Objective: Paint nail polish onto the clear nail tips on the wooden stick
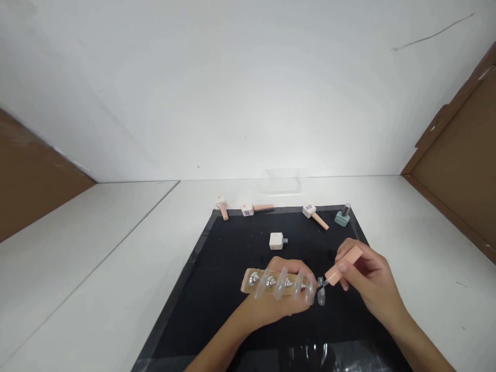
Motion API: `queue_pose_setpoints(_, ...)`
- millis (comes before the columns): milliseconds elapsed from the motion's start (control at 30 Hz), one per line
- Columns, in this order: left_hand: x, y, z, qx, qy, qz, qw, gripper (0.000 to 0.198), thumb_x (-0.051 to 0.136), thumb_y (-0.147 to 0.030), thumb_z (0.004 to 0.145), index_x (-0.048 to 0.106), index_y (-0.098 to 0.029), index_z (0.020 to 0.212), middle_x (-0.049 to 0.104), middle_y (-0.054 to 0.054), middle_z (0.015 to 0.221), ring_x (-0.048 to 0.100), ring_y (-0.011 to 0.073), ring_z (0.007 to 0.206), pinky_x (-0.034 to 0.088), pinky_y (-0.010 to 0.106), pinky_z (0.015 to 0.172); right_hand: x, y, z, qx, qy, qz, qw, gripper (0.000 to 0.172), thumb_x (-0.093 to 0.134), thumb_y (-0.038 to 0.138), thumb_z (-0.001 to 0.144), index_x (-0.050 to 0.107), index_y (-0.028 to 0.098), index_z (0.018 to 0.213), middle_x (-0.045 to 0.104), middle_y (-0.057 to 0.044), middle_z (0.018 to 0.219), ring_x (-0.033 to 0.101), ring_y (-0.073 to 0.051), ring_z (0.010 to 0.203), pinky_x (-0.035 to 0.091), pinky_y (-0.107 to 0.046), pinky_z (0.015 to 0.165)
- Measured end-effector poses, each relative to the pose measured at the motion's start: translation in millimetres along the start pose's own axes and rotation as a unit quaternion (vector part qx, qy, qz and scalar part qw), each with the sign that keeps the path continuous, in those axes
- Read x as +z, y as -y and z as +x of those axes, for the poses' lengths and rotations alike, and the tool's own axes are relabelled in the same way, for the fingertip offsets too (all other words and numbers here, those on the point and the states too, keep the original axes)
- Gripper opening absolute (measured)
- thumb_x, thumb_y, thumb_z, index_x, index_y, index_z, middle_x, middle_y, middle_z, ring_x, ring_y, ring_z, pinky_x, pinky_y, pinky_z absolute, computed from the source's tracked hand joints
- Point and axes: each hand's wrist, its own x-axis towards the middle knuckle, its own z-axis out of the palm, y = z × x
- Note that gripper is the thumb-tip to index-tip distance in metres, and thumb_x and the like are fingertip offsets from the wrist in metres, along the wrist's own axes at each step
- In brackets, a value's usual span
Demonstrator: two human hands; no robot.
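My left hand (pixel 267 309) is closed around a tan strip (pixel 247 285) with silver round studs on it. Several clear false nails (pixel 280 284) stand in a row along the strip, tilted across it. Between the fingers of my right hand (pixel 370 281) is a nail polish brush (pixel 343 266) with a peach cap-handle. Its dark tip reaches down to the clear nail at the strip's right end; whether it touches is too small to tell. Beyond my left hand, a white uncapped polish bottle (pixel 276 241) lies on its side on the black mat (pixel 225 258).
Along the mat's far edge lie several white polish bottles with peach caps, among them one on the left (pixel 222 206), another in the middle (pixel 248 210) and a third on the right (pixel 309 211). A teal bottle (pixel 342 218) is at the far right. Brown panels (pixel 461 150) flank the white table.
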Motion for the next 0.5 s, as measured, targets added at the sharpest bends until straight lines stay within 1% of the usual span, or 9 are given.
queue_pose_setpoints(67,0.0,0.9,0.1,0.003,-0.004,0.005,1.0,0.006,0.058,-0.017,0.058,0.063,-0.014,0.06,0.061,-0.001,0.055,0.047,0.0062,0.044,0.037,0.016,0.043,1.0,-1.1,-0.7,-0.016,-0.007,0.003,1.0,0.024,0.07,0.034,0.077,0.058,0.018,0.064,0.051,0.004,0.06,0.043,-0.006,0.043,0.039,-0.017,0.038)
queue_pose_setpoints(167,0.0,3.8,0.3,0.014,-0.013,0.021,1.0,0.006,0.059,-0.015,0.058,0.064,-0.014,0.061,0.061,-0.001,0.057,0.047,0.006,0.046,0.037,0.016,0.044,1.4,-3.0,0.0,-0.021,-0.007,0.014,1.0,0.026,0.071,0.035,0.076,0.056,0.018,0.063,0.049,0.004,0.059,0.041,-0.006,0.042,0.038,-0.017,0.036)
queue_pose_setpoints(333,0.3,7.1,-0.1,0.011,-0.002,0.006,1.0,0.005,0.06,-0.015,0.059,0.064,-0.013,0.062,0.06,-0.002,0.056,0.044,0.0049,0.044,0.034,0.015,0.041,0.4,-6.0,1.3,-0.025,0.005,0.033,0.999,0.03,0.069,0.036,0.078,0.052,0.018,0.062,0.047,0.005,0.06,0.041,-0.006,0.041,0.036,-0.017,0.036)
queue_pose_setpoints(400,0.0,6.9,-0.2,0.013,-0.002,0.002,1.0,0.005,0.06,-0.014,0.059,0.064,-0.013,0.061,0.059,-0.002,0.056,0.045,0.0051,0.045,0.034,0.015,0.042,0.3,-6.6,1.1,-0.026,0.005,0.031,0.999,0.03,0.069,0.036,0.078,0.052,0.018,0.061,0.046,0.005,0.059,0.04,-0.006,0.041,0.035,-0.017,0.037)
queue_pose_setpoints(500,-1.2,5.2,-0.2,0.02,0.006,-0.009,1.0,0.004,0.061,-0.013,0.059,0.064,-0.013,0.061,0.061,-0.001,0.057,0.048,0.0062,0.048,0.038,0.015,0.046,1.7,-6.5,0.5,-0.031,-0.01,0.02,0.999,0.032,0.069,0.035,0.078,0.05,0.018,0.059,0.043,0.006,0.057,0.039,-0.006,0.042,0.033,-0.018,0.038)
